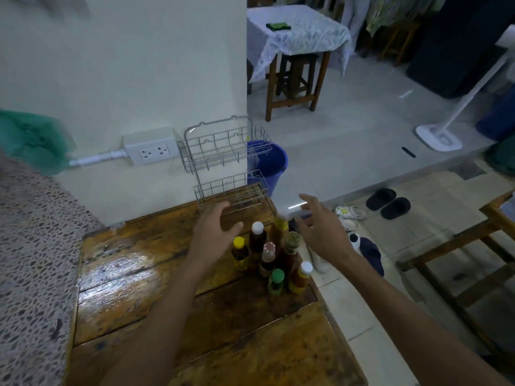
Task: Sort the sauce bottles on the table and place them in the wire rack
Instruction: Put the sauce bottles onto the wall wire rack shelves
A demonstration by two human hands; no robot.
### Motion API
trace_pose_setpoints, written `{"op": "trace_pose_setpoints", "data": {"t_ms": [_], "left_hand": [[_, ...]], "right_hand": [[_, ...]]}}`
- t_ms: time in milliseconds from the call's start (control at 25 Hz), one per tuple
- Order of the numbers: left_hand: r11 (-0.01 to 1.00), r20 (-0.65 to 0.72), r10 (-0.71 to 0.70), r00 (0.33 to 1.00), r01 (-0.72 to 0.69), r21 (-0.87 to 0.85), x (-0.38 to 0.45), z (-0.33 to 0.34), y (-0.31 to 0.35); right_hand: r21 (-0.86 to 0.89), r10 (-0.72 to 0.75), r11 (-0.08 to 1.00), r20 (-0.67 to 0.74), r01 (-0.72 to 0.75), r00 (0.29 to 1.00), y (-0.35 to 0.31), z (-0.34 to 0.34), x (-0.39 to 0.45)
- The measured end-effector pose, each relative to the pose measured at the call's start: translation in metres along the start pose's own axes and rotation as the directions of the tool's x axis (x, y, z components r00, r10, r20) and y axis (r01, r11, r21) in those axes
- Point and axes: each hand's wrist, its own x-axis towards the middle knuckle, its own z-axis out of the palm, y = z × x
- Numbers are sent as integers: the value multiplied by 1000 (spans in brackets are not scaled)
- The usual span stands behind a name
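Note:
Several sauce bottles stand clustered near the right edge of the wooden table (pixel 133 274): a yellow-capped bottle (pixel 240 253), a white-capped dark bottle (pixel 257 238), a green-capped small bottle (pixel 276 281), a white-capped orange bottle (pixel 301 277) and a cork-topped jar (pixel 292 243). A two-tier wire rack (pixel 223 162) stands empty at the table's far edge against the wall. My left hand (pixel 214 232) hovers open just left of the bottles. On the other side, above the cluster, my right hand (pixel 320 227) is spread open and holds nothing.
A wall socket (pixel 152 150) sits left of the rack. A blue bucket (pixel 269 162) stands on the floor behind the rack. Sandals (pixel 388 203), a fan base (pixel 439 137) and wooden furniture (pixel 295 79) are on the right. A pebbled counter (pixel 33 246) borders the table's left.

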Motion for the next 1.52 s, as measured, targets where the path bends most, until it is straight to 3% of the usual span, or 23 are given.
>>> {"op": "trace_pose_setpoints", "data": {"t_ms": [120,280,360,520,640,760,840,1040,1240,1520], "left_hand": [[996,70,78,994,-81,35,21,27,53],[985,233,19,972,-58,160,48,67,86],[973,225,28,974,-79,219,57,79,87],[981,173,38,984,-69,180,68,95,93],[988,118,51,992,-67,137,68,97,103],[989,21,112,994,-113,91,72,63,132],[985,-73,171,983,-168,39,79,13,163],[951,-297,300,907,-309,16,108,-134,216],[983,-386,181,905,-181,38,153,-197,174],[995,-377,102,921,-87,55,198,-213,84]], "right_hand": [[118,78,988,163,-98,984,55,6,35],[179,-29,982,449,-58,893,102,36,73],[203,-119,979,494,19,861,112,54,85],[298,-281,945,533,133,798,118,73,99],[367,-346,915,506,166,790,118,66,99],[420,-333,895,402,151,853,93,32,109],[440,-394,865,302,240,868,55,-2,124],[560,-539,738,154,376,828,-75,-40,180],[511,-428,808,168,293,888,-175,23,229],[371,-308,903,203,218,930,-197,116,255]]}}
